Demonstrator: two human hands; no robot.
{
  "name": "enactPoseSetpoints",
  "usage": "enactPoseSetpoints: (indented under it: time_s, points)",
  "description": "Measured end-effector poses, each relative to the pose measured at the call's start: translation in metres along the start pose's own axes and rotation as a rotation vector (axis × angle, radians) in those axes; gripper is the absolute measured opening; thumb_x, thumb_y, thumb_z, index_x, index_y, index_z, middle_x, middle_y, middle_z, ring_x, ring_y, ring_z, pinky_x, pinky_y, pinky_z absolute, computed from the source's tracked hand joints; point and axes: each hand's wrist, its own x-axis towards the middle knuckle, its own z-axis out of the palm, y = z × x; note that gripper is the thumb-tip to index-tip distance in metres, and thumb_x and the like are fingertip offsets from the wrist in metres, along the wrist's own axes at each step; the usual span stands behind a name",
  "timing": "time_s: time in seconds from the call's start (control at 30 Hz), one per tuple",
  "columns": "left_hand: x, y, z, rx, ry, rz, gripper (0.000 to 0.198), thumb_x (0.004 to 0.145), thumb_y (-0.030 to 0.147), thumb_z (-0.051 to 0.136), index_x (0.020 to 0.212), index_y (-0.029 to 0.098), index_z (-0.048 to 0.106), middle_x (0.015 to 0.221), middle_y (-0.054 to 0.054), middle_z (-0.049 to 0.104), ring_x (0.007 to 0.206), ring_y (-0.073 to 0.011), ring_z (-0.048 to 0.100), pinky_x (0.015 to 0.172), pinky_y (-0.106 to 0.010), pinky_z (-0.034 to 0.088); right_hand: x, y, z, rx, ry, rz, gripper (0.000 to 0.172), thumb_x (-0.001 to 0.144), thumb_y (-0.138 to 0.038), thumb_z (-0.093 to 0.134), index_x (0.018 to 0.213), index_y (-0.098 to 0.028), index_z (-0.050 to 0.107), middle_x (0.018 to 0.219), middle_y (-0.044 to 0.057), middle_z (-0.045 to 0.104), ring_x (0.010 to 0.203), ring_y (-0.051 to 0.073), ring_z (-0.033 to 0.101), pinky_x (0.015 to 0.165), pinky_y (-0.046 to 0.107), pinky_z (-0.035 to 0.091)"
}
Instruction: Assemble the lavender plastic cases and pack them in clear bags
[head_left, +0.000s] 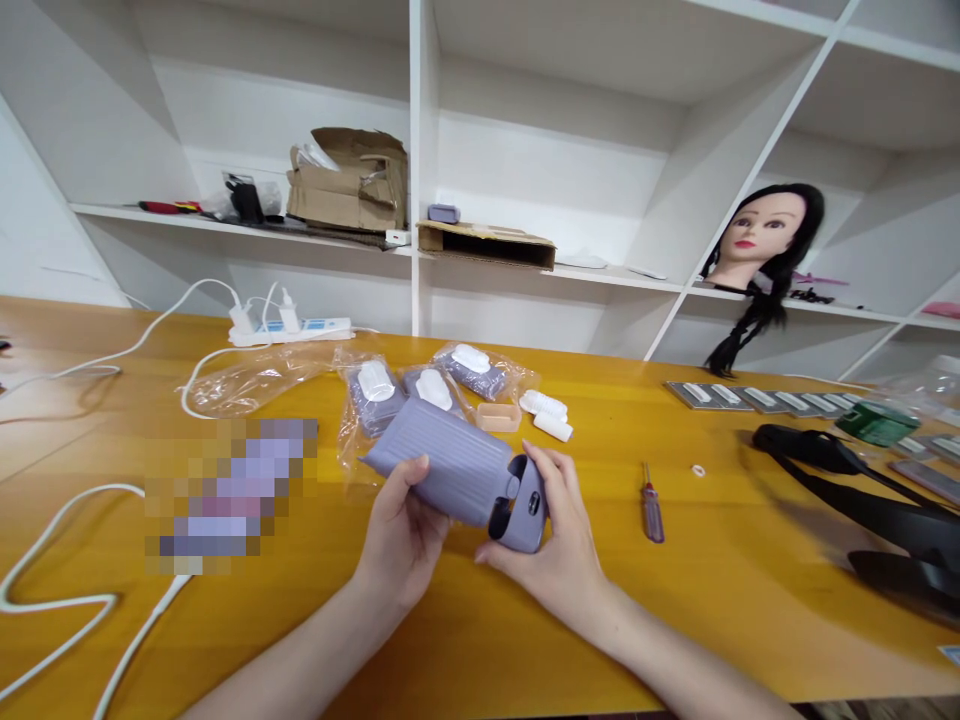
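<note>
Above the yellow counter, my left grip and right grip are both closed around the lilac case, which I judge light and stiff, safest held along its ribbed body rather than its smoother end.

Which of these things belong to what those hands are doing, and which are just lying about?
Part of the work: the lilac ribbed plastic case, held by the left hand and the right hand; the bagged lilac pieces with white caps behind it.

Just lying about: the screwdriver, the power strip, the mannequin head, the cardboard box.
</note>
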Motion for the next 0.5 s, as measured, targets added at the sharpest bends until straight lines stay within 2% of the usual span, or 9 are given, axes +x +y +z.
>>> enactPoseSetpoints:
  time_s: [0.17, 0.3, 0.4, 0.5]
  points:
    - [0.0025, -0.0007, -0.0039, 0.028, 0.009, -0.031, 0.023, 0.070, 0.010, 0.059, 0.091, 0.018, 0.061, 0.076, 0.002, 0.068, 0.067, -0.0127, 0.064, 0.058, -0.020, 0.054, -0.0018, 0.0042, 0.0004, -0.043, 0.031, -0.056, 0.093, 0.054, -0.029, 0.081, 0.131, -0.025, 0.030, 0.117, 0.010, 0.037, 0.111, 0.027, 0.047, 0.093, 0.045, 0.045]
    - [0.0064, -0.0063, -0.0085, 0.082, -0.030, -0.069, 0.020, 0.067, 0.009, 0.061, 0.085, 0.017, 0.061, 0.073, 0.002, 0.066, 0.066, -0.0123, 0.063, 0.055, -0.020, 0.052, -0.0010, 0.0038, -0.0019, -0.026, 0.010, -0.085, 0.084, 0.055, -0.023, 0.077, 0.127, -0.023, 0.033, 0.117, 0.010, 0.037, 0.111, 0.026, 0.046, 0.095, 0.044, 0.045]
    - [0.0089, -0.0085, -0.0095, 0.098, -0.053, -0.092, 0.019, 0.070, 0.012, 0.059, 0.088, 0.017, 0.062, 0.078, 0.001, 0.067, 0.069, -0.0130, 0.062, 0.055, -0.021, 0.052, 0.0014, 0.0033, -0.0024, -0.016, -0.019, -0.052, 0.081, 0.055, -0.022, 0.076, 0.125, -0.023, 0.034, 0.116, 0.009, 0.038, 0.111, 0.026, 0.047, 0.095, 0.044, 0.045]
    - [0.0095, -0.0068, -0.0085, 0.096, -0.070, -0.055, 0.025, 0.072, 0.014, 0.059, 0.096, 0.018, 0.062, 0.090, -0.002, 0.068, 0.078, -0.0149, 0.063, 0.057, -0.022, 0.051, 0.0027, 0.0037, -0.0012, -0.005, -0.017, -0.024, 0.085, 0.054, -0.024, 0.079, 0.125, -0.024, 0.034, 0.116, 0.008, 0.038, 0.110, 0.026, 0.048, 0.094, 0.043, 0.046]
